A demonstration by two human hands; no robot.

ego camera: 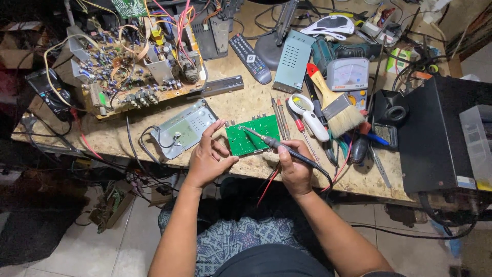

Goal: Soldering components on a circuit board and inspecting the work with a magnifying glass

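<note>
Far left on the table [246,105]: a large brown circuit board [136,69] crowded with parts and loose wires, a grey metal plate [183,128] just below it. Near the front edge, centre: left hand [207,159], fingers [211,134] grasping the left edge of a small green circuit board [251,138] lying flat. To its right: right hand [294,172], fingers clenched around a dark soldering iron [279,146], tip down on the green board's upper middle. Further right: screwdrivers, a white magnifier [307,115], a wide paintbrush [335,105], an analog meter [348,77], then a black box [435,133] at the far right.
</note>
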